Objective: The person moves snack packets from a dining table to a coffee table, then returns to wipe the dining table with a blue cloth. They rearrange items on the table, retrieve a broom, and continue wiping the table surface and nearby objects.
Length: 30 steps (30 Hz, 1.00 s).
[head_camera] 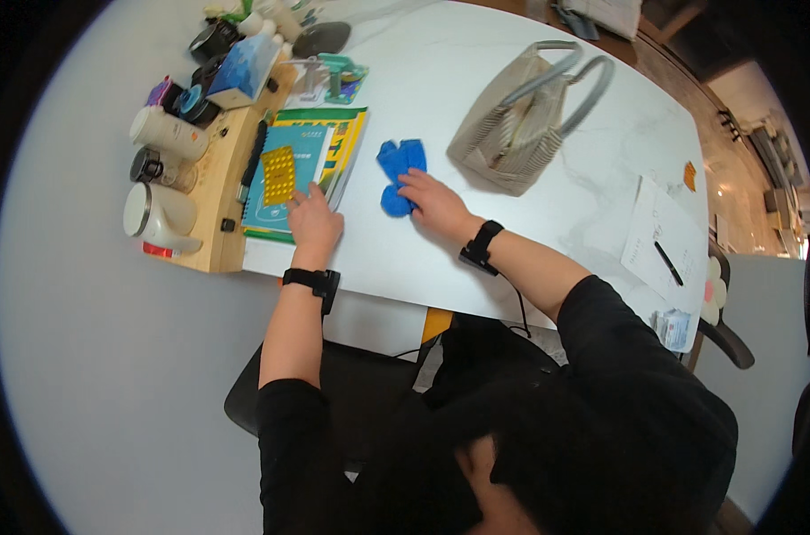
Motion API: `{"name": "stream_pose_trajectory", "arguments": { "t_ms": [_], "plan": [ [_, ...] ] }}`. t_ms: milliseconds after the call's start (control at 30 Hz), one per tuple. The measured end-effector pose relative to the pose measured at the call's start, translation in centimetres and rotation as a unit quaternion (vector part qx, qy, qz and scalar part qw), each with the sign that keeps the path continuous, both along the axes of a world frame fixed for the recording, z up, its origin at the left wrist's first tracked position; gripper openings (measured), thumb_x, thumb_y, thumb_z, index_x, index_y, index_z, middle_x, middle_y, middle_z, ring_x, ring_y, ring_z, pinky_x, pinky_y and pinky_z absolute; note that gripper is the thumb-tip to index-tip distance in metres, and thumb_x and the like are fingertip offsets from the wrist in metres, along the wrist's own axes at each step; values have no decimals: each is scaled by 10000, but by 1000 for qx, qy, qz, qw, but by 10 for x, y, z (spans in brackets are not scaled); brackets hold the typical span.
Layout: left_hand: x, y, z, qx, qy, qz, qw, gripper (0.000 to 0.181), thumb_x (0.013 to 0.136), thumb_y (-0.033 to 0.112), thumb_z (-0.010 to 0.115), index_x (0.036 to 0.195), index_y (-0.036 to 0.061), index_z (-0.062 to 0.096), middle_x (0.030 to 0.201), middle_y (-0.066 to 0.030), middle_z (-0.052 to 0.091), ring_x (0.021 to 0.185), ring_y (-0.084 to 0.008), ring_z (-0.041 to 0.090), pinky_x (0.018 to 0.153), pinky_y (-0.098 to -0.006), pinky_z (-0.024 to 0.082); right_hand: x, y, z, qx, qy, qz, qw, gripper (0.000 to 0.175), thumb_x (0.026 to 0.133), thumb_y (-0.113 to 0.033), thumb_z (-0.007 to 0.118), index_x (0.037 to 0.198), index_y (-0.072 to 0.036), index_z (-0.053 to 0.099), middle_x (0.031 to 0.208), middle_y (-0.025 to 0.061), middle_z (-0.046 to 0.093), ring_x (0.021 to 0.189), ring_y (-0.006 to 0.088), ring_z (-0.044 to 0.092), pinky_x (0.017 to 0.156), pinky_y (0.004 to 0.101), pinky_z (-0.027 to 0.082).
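My left hand [313, 221] is over the lower right of a teal spiral-bound notebook [302, 150], its thumb spread from the fingers. Its fingertips reach the lower corner of a gold-yellow blister pack [279, 175] lying on the notebook. My right hand [438, 204] lies on a crumpled blue cloth item [403, 158], fingers across its narrow middle; whether they grip it is hidden. Under the notebook is a yellow and green book [346, 130]. Beyond my right hand stands a beige striped fabric bag [512, 120] with grey handles.
A wooden organizer [228, 180] holds a white tumbler [161, 210], bottles and a blue tissue box [243, 70] along the left wall. Farther back are a green stand [341, 75] and a dark grey dish [321, 40]. At right, a black pen [668, 263] lies on written paper [646, 234].
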<state>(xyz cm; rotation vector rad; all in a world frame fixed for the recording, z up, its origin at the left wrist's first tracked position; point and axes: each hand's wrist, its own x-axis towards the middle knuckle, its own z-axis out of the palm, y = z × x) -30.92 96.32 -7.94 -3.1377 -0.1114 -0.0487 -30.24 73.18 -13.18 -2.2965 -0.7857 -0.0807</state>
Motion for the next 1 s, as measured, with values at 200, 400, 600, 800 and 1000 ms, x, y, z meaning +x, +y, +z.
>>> {"name": "stream_pose_trajectory", "arguments": {
  "t_ms": [200, 400, 600, 800, 1000],
  "plan": [
    [2, 0, 2, -23, 51, 15, 998, 712, 638, 169, 634, 1277, -18, 379, 1214, -365, 413, 1102, -498, 432, 949, -458, 398, -85, -69, 13, -7, 17, 37, 999, 251, 653, 30, 572, 895, -25, 607, 1116, 114, 591, 1145, 317, 472, 945, 388, 413],
    [-26, -6, 11, -49, 6, -47, 998, 793, 654, 228, 719, 1318, 10, 345, 1316, -283, 348, 1196, -457, 345, 1022, -451, 314, -86, -171, 66, -61, 228, -237, 942, 397, 660, -148, 570, 1051, -85, 591, 891, 117, 620, 797, 303, 596, 720, 375, 482],
    [-49, -62, 48, -144, -83, -138, 976, 623, 714, 128, 700, 1265, 26, 429, 1325, -238, 364, 1203, -401, 364, 1007, -445, 324, -3, -216, 118, 69, 106, -262, 957, 725, 676, -147, 543, 1369, -186, 333, 1082, 132, 557, 869, 309, 582, 737, 368, 480],
    [-40, -168, 96, -205, -152, -265, 930, 497, 743, 76, 650, 1220, 114, 516, 1340, -224, 353, 1218, -398, 354, 1009, -439, 323, 27, -207, 107, -40, 68, -177, 981, 381, 698, -118, 562, 1078, -108, 535, 998, 119, 553, 825, 325, 559, 753, 370, 466],
    [-18, -247, 105, -104, -229, -321, 913, 449, 745, 82, 617, 1181, 175, 566, 1318, -199, 389, 1144, -370, 446, 940, -428, 398, -28, -208, 99, 68, 95, -80, 990, 183, 724, -156, 597, 844, -75, 485, 866, 108, 549, 769, 310, 544, 669, 368, 437]
  ]
}}
